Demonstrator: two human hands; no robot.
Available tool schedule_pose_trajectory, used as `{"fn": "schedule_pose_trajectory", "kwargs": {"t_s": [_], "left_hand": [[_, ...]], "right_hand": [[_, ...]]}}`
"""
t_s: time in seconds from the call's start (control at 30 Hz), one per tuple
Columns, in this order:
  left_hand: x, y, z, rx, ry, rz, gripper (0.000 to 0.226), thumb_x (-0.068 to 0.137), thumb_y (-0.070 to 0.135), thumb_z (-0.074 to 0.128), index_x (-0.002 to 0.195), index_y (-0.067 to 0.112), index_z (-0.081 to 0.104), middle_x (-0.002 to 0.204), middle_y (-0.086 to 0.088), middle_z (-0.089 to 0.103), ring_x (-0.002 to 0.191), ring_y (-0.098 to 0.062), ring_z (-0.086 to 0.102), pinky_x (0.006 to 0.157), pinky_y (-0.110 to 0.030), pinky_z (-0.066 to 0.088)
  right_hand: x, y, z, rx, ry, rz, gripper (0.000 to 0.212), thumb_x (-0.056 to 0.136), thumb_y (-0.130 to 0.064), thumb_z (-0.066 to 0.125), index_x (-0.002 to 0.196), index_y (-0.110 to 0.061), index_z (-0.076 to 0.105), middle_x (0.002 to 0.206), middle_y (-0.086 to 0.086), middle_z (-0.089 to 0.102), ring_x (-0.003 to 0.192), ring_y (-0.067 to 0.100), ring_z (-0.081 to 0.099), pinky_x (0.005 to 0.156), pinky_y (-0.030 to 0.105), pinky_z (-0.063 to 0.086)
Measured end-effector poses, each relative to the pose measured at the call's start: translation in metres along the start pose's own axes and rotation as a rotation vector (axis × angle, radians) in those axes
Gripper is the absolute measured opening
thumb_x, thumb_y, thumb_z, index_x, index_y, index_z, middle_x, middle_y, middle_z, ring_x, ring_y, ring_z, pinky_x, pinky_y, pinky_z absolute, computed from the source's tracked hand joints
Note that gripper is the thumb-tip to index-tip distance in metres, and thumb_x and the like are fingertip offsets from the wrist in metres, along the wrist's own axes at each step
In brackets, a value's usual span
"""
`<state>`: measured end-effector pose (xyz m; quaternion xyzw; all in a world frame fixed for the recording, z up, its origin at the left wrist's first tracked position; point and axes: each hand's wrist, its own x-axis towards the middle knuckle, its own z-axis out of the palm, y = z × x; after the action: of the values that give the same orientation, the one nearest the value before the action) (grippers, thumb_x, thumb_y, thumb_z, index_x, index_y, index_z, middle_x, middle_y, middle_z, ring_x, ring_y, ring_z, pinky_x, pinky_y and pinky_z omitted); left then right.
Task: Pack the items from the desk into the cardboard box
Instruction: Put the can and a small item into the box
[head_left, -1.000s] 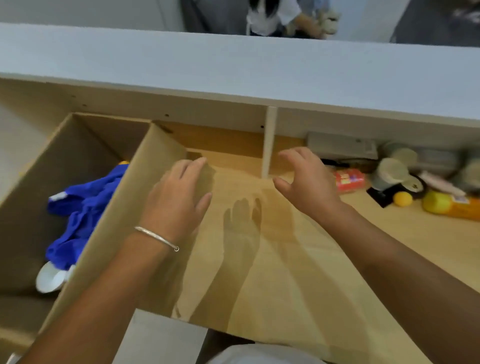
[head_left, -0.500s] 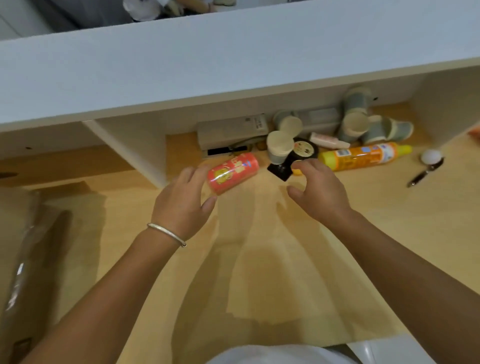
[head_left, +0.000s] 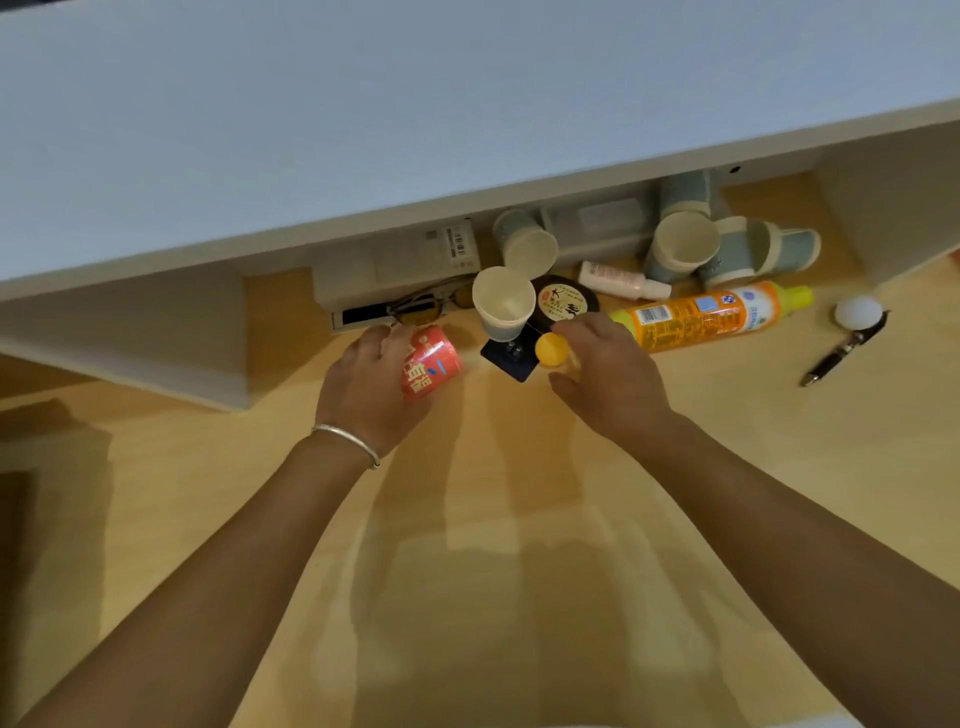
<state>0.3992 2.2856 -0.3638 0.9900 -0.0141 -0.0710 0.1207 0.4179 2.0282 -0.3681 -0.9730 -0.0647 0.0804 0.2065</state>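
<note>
Red can (head_left: 431, 370) with yellow lettering, gripped in left hand (head_left: 371, 387), right hand (head_left: 608, 374) pinching small orange ball (head_left: 551, 348)

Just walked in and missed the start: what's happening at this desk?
A person is clearing items off the wooden desk. The left hand grips a red can. The right hand is closing on a small orange ball, fingers curled round it. A paper cup, an orange bottle, a pen and a white ball lie on the desk unpacked. No box is in view.
</note>
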Motion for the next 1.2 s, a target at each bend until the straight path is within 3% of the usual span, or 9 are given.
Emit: {"fn": "schedule_pose_trajectory", "kwargs": {"t_s": [0.1,0.33,0.63,0.77,1.03,1.2], "left_hand": [[0.005,-0.003,0.01,0.06,-0.054,-0.028,0.09,0.065,0.042,0.076,0.142,0.02,0.033,0.132,-0.01,0.05,0.115,-0.031,0.051,0.093,-0.044,0.045],[0.005,-0.009,0.014,0.059,-0.029,-0.067,0.087,0.071,0.033,0.076,0.143,0.02,0.031,0.127,-0.01,0.053,0.112,-0.029,0.053,0.084,-0.041,0.049],[-0.052,-0.035,-0.01,0.006,0.003,-0.099,0.085,0.071,0.032,0.076,0.142,0.021,0.031,0.128,-0.006,0.05,0.11,-0.026,0.051,0.078,-0.038,0.051],[-0.09,-0.055,-0.035,0.002,0.088,-0.084,0.08,0.068,0.032,0.077,0.137,0.019,0.039,0.12,-0.007,0.055,0.102,-0.029,0.055,0.071,-0.036,0.048],[-0.18,-0.122,-0.11,-0.009,0.261,-0.189,0.074,0.067,0.035,0.077,0.131,0.023,0.042,0.117,-0.003,0.056,0.1,-0.025,0.056,0.077,-0.039,0.049],[-0.247,-0.172,-0.163,0.02,0.359,-0.297,0.08,0.067,0.04,0.08,0.134,0.024,0.039,0.118,-0.001,0.055,0.101,-0.022,0.056,0.078,-0.037,0.051]], "right_hand": [[0.012,-0.004,0.009,-0.059,-0.044,-0.044,0.056,0.084,-0.026,0.068,0.136,-0.021,0.049,0.131,0.005,0.05,0.117,0.026,0.045,0.085,0.037,0.046],[0.016,-0.009,0.022,-0.169,-0.051,-0.07,0.045,0.087,-0.011,0.06,0.131,-0.017,0.055,0.123,0.008,0.052,0.109,0.028,0.045,0.083,0.038,0.046],[-0.018,-0.039,0.023,-0.218,-0.116,-0.04,0.053,0.085,-0.019,0.063,0.136,-0.022,0.047,0.128,0.006,0.049,0.114,0.027,0.047,0.078,0.037,0.049],[-0.034,-0.081,0.019,-0.196,-0.079,-0.136,0.052,0.085,-0.024,0.065,0.135,-0.022,0.049,0.128,0.005,0.051,0.115,0.026,0.047,0.082,0.037,0.048],[-0.057,-0.214,0.018,-0.118,0.024,-0.343,0.05,0.084,-0.029,0.067,0.132,-0.025,0.052,0.128,0.003,0.056,0.116,0.025,0.049,0.092,0.039,0.044],[-0.077,-0.308,0.028,-0.024,0.048,-0.49,0.049,0.081,-0.028,0.068,0.128,-0.024,0.054,0.118,0.002,0.058,0.105,0.025,0.052,0.082,0.037,0.045]]}}
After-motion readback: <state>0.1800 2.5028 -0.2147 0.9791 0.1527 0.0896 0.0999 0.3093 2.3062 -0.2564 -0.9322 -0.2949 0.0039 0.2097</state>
